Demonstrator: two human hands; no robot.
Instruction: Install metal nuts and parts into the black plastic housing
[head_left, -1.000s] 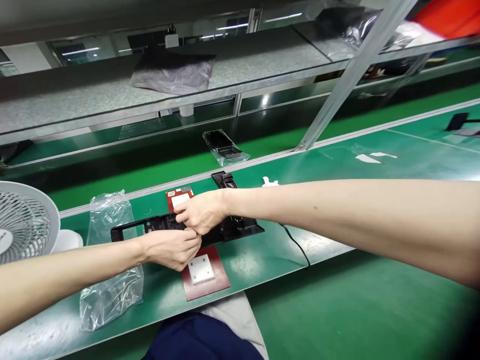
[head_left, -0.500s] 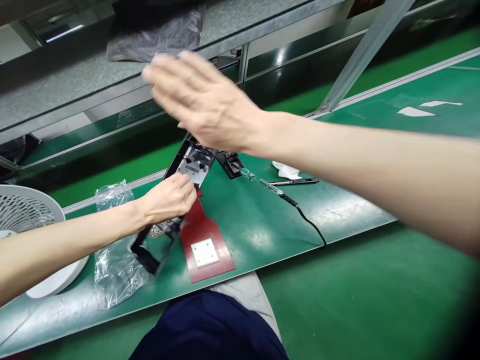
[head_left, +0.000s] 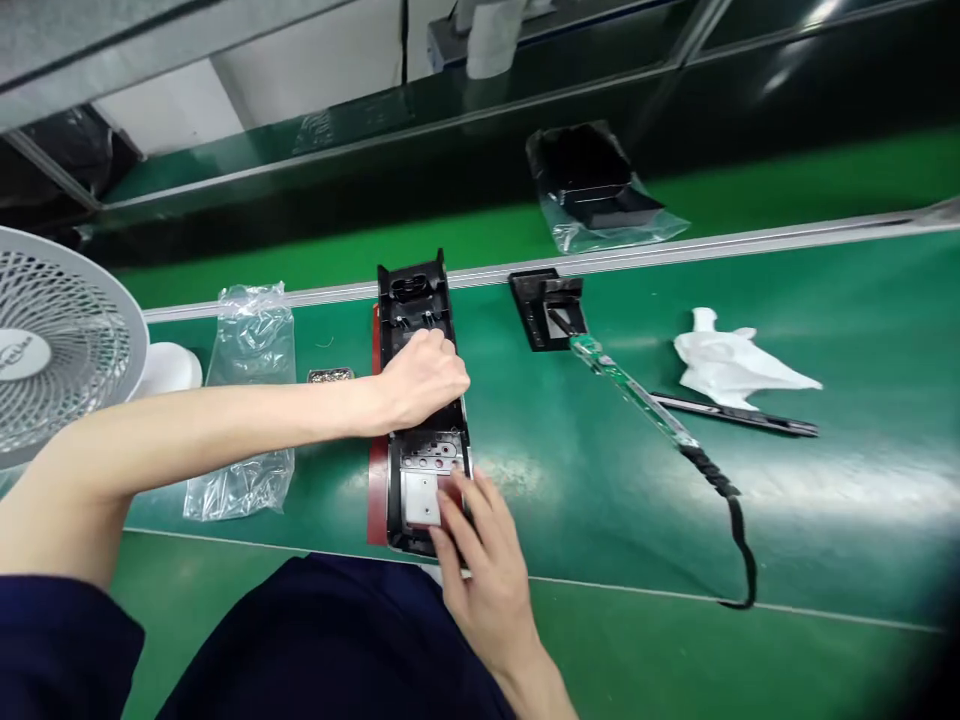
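A long black plastic housing [head_left: 413, 290] lies lengthwise on a dark red jig plate [head_left: 376, 478] on the green bench, its near end showing a metal insert [head_left: 421, 490]. My left hand [head_left: 420, 380] rests curled on the middle of the housing and presses on it. My right hand [head_left: 480, 565] comes up from below, its fingertips touching the near end beside the metal insert. Neither hand lifts the part.
A green-handled tool [head_left: 630, 395] with a black cable lies to the right, its tip on a small black part [head_left: 546, 305]. A crumpled white cloth [head_left: 731, 362], a thin black strip [head_left: 739, 415], an empty plastic bag [head_left: 244, 395], a white fan [head_left: 52, 340] and a bagged black part [head_left: 592, 185] surround the work.
The housing was swung from crosswise, through a tilt, to lie lengthwise on the red plate. My right hand, which was raised in the air, came down to its near end.
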